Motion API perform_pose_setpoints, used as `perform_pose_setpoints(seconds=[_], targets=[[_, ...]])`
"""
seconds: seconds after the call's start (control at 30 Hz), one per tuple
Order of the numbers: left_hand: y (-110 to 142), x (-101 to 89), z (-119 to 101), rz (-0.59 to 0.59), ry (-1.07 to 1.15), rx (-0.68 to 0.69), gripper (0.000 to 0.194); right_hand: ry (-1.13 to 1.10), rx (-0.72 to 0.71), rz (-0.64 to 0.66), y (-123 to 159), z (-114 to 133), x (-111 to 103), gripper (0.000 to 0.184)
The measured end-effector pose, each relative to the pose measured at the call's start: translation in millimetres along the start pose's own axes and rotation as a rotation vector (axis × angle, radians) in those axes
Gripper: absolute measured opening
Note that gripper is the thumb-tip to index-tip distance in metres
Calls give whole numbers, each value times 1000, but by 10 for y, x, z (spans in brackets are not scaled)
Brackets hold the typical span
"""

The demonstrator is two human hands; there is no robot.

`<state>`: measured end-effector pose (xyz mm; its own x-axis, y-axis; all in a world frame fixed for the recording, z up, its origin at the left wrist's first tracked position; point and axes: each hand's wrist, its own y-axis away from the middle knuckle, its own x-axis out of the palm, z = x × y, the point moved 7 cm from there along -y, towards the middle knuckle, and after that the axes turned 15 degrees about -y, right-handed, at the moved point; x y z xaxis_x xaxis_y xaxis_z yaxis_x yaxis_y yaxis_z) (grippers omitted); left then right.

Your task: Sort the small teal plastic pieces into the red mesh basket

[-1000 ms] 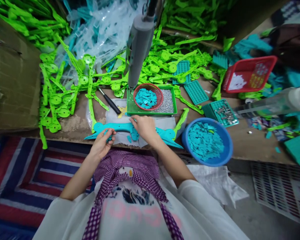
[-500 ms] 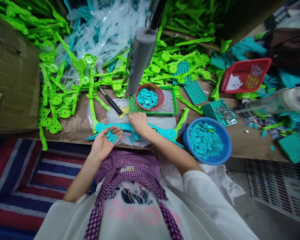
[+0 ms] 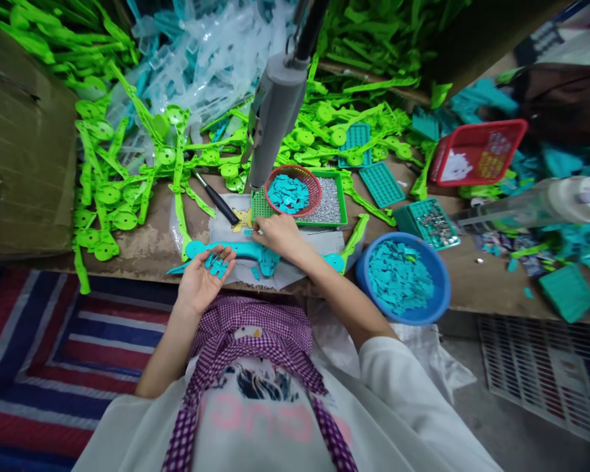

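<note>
My left hand [image 3: 201,280] is palm up with fingers curled, cradling several small turquoise plastic pieces [image 3: 217,267]. My right hand [image 3: 279,234] is above the cloth in front of the red basket, fingertips pinched together. What they pinch, if anything, is too small to make out. Beneath both hands lies a long turquoise plastic toy bow body [image 3: 243,250], partly hidden by my right hand and forearm. A lime-green arm [image 3: 356,241] stands at its right end, another green arm [image 3: 181,226] at its left. A loose turquoise piece [image 3: 255,271] rests on the cloth [image 3: 288,280] near the table edge.
A red basket [image 3: 316,204] of turquoise pieces sits on a green tray [image 3: 343,216] of metal pins. Nearby are a black-handled hammer [image 3: 222,204], a blue basin [image 3: 445,295], a hanging grey tool [image 3: 278,108] and heaped green parts [image 3: 111,195]. A cardboard box [image 3: 27,151] stands left.
My right hand has shifted slightly right and turned, its fingertips now over the cloth beyond the bow body. My left hand stays nearly in place with its pieces. The view has shifted slightly.
</note>
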<state>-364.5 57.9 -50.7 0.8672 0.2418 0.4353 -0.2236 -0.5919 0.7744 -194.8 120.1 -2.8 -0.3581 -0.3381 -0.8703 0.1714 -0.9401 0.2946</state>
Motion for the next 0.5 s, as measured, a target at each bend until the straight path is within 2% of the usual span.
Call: perform_pose_setpoints(seconds=[0.07, 0.2, 0.27, 0.33, 0.43, 0.5], targets=[[3, 3, 7, -6, 13, -6, 27, -68, 39, -91, 34, -144, -213, 29], [6, 13, 23, 6, 22, 6, 30, -120, 226, -356, 136, -533, -695, 32], [9, 16, 26, 23, 15, 18, 30, -154, 218, -447, 268, -551, -757, 33], [15, 20, 20, 44, 7, 32, 30, -206, 57, -440, 447, -372, -592, 33], [21, 19, 8, 56, 24, 43, 32, -192, -317, -205, 775, 67, 43, 30], [20, 30, 21, 64, 46, 17, 35, -119, -375, -171, 940, 160, 425, 25]])
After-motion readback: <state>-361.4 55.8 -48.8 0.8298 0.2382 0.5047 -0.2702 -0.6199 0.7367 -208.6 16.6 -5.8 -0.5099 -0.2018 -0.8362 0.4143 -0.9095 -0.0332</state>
